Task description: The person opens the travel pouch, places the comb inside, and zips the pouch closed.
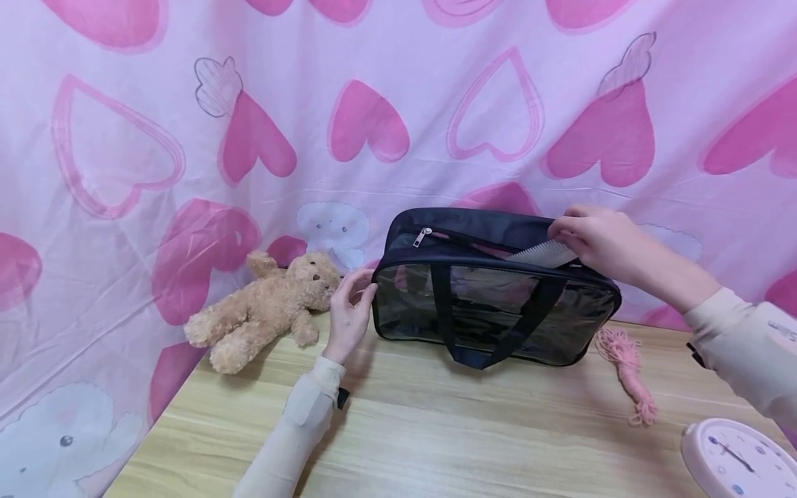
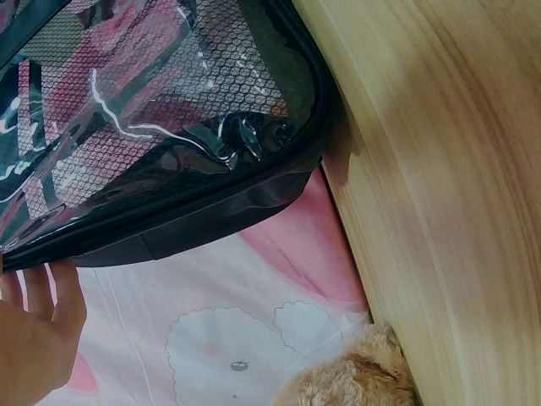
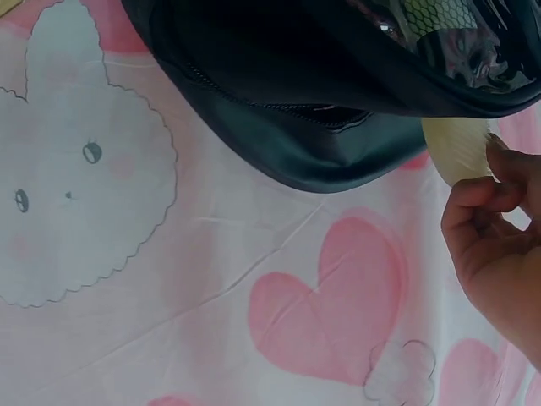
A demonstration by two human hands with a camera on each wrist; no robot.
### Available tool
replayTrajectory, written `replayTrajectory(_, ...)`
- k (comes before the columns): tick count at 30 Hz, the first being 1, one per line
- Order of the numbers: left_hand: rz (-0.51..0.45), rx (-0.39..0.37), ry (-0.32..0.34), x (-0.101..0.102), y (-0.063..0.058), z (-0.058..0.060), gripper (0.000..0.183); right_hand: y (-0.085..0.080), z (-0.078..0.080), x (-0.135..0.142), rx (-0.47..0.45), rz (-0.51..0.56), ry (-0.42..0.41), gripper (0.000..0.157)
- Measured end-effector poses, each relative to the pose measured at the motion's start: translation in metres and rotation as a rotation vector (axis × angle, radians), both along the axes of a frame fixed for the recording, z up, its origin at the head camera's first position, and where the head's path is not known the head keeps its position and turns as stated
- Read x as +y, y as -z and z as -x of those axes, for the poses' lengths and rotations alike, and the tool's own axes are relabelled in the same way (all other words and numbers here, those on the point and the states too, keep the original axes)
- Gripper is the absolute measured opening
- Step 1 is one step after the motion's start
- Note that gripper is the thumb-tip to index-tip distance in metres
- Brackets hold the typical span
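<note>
A black bag (image 1: 498,315) with clear panels, a mesh layer inside and a dark strap handle stands on the table, its top zipper partly open. My right hand (image 1: 600,238) pinches a pale comb (image 1: 544,254) by one end at the zip opening. In the right wrist view the comb (image 3: 461,148) shows fine ridges, and its other end is hidden by the bag. At the bag's left end, my left hand (image 1: 351,315) holds the edge between thumb and fingers. The left wrist view shows fingers (image 2: 68,296) against the bag's side.
A tan teddy bear (image 1: 268,308) lies left of the bag, against the heart-patterned curtain (image 1: 367,121). Right of the bag lies a bundle of pink cord (image 1: 629,377). A pink round clock (image 1: 741,460) sits at the front right of the wooden table (image 1: 436,429).
</note>
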State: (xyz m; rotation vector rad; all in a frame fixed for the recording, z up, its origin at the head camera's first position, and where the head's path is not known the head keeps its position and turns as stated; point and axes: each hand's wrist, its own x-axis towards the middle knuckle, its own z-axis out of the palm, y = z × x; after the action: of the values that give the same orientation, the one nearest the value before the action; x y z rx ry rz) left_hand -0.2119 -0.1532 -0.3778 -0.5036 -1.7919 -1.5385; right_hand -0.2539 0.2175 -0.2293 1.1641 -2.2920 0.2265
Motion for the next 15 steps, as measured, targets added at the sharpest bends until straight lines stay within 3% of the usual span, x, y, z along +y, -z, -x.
replayTrajectory(7, -0.007, 0.000, 0.003, 0.001, 0.000, 0.001, 0.022, 0.001, 0.005, -0.010, -0.040, -0.063, -0.020, 0.020)
replayTrajectory(15, -0.003, -0.002, 0.005, 0.000, 0.000, 0.002, 0.023, 0.006, 0.009, -0.022, -0.157, -0.148, 0.045, 0.017)
